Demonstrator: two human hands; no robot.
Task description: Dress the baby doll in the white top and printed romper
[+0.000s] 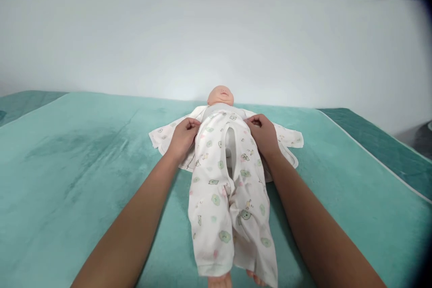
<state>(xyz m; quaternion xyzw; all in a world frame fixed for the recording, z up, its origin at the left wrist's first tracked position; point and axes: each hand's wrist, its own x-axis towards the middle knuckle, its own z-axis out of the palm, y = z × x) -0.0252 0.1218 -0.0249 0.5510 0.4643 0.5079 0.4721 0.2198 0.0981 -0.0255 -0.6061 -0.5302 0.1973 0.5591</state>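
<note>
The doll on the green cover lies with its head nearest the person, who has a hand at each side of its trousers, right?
Not quite: the head view shows its feet nearest the person and its head at the far end, toward the wall. The rest is right.

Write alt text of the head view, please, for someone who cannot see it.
A baby doll lies face-up on a teal cloth, wearing printed open-crotch trousers; a person's left hand and right hand seem to pinch their upper sides. A printed jacket spreads beneath.
</note>
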